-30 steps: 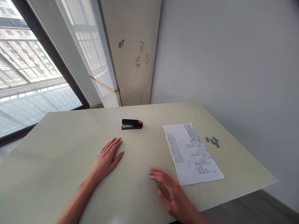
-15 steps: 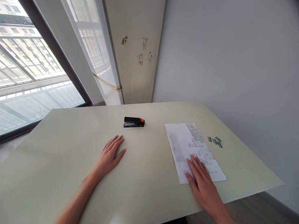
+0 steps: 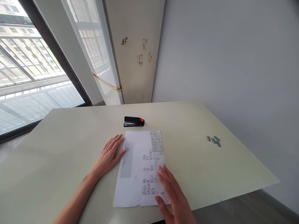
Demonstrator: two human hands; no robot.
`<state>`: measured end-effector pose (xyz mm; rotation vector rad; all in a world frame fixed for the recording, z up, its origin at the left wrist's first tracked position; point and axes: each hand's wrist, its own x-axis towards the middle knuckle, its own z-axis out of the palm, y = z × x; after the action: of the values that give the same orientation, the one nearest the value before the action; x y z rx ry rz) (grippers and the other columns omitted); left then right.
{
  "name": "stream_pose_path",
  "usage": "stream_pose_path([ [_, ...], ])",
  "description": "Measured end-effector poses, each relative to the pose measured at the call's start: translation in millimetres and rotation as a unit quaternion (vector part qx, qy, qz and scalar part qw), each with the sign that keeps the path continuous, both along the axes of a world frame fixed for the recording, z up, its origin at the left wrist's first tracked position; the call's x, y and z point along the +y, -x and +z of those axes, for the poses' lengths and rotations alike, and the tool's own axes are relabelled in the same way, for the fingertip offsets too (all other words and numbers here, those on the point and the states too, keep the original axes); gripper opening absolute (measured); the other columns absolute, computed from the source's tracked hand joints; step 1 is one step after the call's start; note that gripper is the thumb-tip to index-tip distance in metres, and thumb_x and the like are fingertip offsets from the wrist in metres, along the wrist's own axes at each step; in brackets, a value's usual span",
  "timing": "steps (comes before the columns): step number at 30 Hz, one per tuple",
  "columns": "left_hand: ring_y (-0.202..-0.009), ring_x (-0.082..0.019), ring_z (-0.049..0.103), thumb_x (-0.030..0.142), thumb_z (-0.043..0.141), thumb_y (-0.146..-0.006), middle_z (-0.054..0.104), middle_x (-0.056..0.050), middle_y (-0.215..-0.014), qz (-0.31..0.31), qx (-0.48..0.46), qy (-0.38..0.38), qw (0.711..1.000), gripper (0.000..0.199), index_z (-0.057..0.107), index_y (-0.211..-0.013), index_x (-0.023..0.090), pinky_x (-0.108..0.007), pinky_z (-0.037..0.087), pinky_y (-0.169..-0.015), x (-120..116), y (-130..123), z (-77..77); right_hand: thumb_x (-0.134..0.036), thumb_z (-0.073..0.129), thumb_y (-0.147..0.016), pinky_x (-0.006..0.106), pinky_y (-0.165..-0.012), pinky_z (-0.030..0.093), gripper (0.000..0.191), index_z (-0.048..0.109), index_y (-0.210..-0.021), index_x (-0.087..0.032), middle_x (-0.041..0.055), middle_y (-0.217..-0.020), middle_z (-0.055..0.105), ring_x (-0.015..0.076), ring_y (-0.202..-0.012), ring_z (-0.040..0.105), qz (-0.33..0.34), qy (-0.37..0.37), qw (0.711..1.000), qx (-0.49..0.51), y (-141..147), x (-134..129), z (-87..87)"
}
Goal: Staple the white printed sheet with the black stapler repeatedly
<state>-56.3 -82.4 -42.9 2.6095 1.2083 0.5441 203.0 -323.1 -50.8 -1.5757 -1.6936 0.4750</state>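
Note:
Printed paper [image 3: 135, 174] lies flat on the table in front of me, its text and a column of grey strips along the right side. My right hand [image 3: 171, 193] rests over the paper's lower right edge with fingers extended, hiding that corner. On the other side, my left hand [image 3: 112, 152] lies flat with fingers spread, its thumb and fingertips at the paper's left edge. Just beyond the paper's top edge is a black stapler [image 3: 134, 121] with an orange-red button at its right end.
Several small grey staple strips [image 3: 213, 140] lie on the right of the pale table [image 3: 187, 124]. A grey wall [image 3: 221, 62] runs along the right side. A beige panel [image 3: 135, 77] with brown stains stands behind, and a large window [image 3: 30, 62] is at left.
The paper has slid left with my right hand, from the table's right part to between my hands. My left hand and the stapler have stayed in place.

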Motion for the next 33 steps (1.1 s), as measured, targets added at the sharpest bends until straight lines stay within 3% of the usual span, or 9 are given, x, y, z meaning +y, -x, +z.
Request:
stream_pose_path([
  [6,-0.160,-0.033,0.030,0.062,0.053,-0.103,0.040,-0.002,-0.170,-0.029,0.032,0.002,0.999,0.064,0.045,-0.160,0.033,-0.060,0.027,-0.130,-1.3,-4.4,3.1,-0.042,0.051,-0.107,0.053,-0.109,0.060,0.056,0.040,-0.162,-0.038,0.0025,-0.168,0.044,0.0324,-0.152,0.046,-0.115,0.054,0.992,-0.016,-65.6,-6.8,0.1],
  [11,-0.159,-0.034,0.031,0.060,0.059,-0.099,0.035,-0.003,-0.172,-0.038,0.029,-0.011,0.999,0.070,0.041,-0.162,0.034,-0.060,0.028,-0.130,-2.4,-2.7,5.0,-0.057,0.051,-0.102,0.048,-0.081,0.070,0.060,0.046,-0.159,-0.037,0.0035,-0.166,0.047,0.0389,-0.146,0.053,-0.238,0.087,0.967,-0.024,-123.9,-6.5,-11.9],
  [14,-0.160,-0.035,0.030,0.060,0.060,-0.098,0.034,-0.002,-0.172,-0.050,0.030,-0.013,0.998,0.072,0.040,-0.163,0.035,-0.060,0.029,-0.130,-1.3,-1.4,5.0,-0.059,0.052,-0.100,0.053,-0.092,0.065,0.067,0.043,-0.161,-0.033,0.0086,-0.169,0.042,0.0430,-0.143,0.054,-0.290,0.058,0.954,-0.059,-162.3,2.7,-17.8],
  [18,-0.159,-0.036,0.030,0.063,0.062,-0.096,0.034,-0.003,-0.172,-0.057,0.033,-0.020,0.998,0.076,0.040,-0.162,0.035,-0.060,0.030,-0.129,1.3,-1.5,2.4,-0.063,0.055,-0.098,0.064,-0.118,0.043,0.084,0.031,-0.166,-0.020,0.0191,-0.167,0.040,0.0445,-0.151,0.042,-0.349,0.051,0.932,-0.086,-214.8,22.8,-29.0],
  [23,-0.159,-0.039,0.031,0.067,0.066,-0.092,0.037,-0.002,-0.171,-0.047,0.040,-0.016,0.998,0.081,0.039,-0.162,0.036,-0.062,0.034,-0.126,2.8,-1.4,0.2,-0.067,0.066,-0.088,0.065,-0.124,0.028,0.106,0.024,-0.166,-0.008,0.0275,-0.171,0.024,0.0463,-0.159,0.021,-0.381,0.041,0.921,-0.069,-268.7,59.5,-40.7],
  [25,-0.159,-0.039,0.031,0.067,0.067,-0.092,0.037,-0.003,-0.171,-0.047,0.042,-0.013,0.998,0.083,0.038,-0.163,0.036,-0.062,0.035,-0.126,2.9,-0.9,0.5,-0.066,0.068,-0.086,0.063,-0.123,0.029,0.105,0.029,-0.164,-0.007,0.0283,-0.168,0.030,0.0454,-0.157,0.026,-0.389,0.040,0.918,-0.062,-281.4,76.4,-41.2],
  [28,-0.159,-0.039,0.030,0.068,0.068,-0.091,0.037,-0.003,-0.171,-0.051,0.046,-0.014,0.998,0.085,0.037,-0.163,0.036,-0.062,0.035,-0.125,3.3,-0.7,1.2,-0.062,0.066,-0.085,0.061,-0.119,0.035,0.091,0.045,-0.155,-0.008,0.0272,-0.156,0.050,0.0431,-0.145,0.045,-0.403,0.030,0.914,-0.047,-287.8,101.6,-40.2],
  [33,-0.159,-0.038,0.030,0.068,0.066,-0.093,0.035,-0.003,-0.172,-0.056,0.054,-0.020,0.997,0.083,0.036,-0.163,0.035,-0.062,0.033,-0.126,3.5,-1.2,1.2,-0.048,0.058,-0.085,0.055,-0.115,0.042,0.062,0.062,-0.136,-0.011,0.0224,-0.140,0.064,0.0367,-0.129,0.059,-0.384,0.009,0.922,-0.037,-267.9,140.8,-41.7],
])
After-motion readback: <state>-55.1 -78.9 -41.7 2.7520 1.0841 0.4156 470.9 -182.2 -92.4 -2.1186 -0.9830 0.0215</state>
